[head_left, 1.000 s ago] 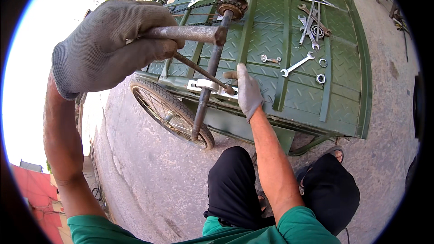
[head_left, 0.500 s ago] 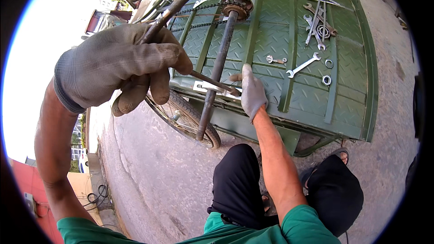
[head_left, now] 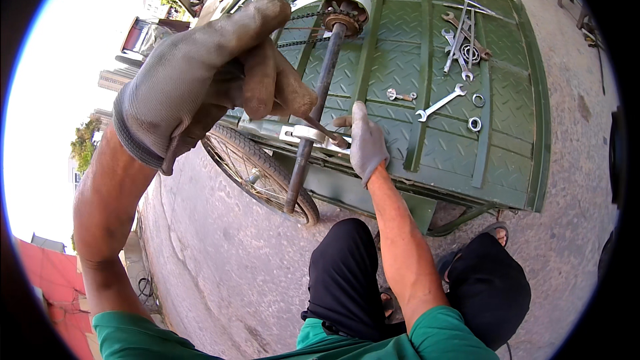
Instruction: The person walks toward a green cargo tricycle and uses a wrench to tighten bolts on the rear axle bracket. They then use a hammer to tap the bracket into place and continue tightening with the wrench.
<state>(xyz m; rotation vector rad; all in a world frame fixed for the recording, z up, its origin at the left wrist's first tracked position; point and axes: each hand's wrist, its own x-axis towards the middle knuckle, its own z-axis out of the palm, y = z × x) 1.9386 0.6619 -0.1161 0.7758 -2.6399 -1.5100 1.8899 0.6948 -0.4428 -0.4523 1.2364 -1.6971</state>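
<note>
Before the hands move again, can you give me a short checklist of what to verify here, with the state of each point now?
1. Left hand grips a tool handle: ok, gloved fingers are closed round it.
2. Thin rod tip reaches the bracket: cannot tell, the contact point is too small to see.
3. Right hand steadies the work: ok, it rests flat on the green cart bed beside the bracket.
4. Axle lies across the bed: ok.
5. Spare wrench and rings lie apart from the hands: ok.
</note>
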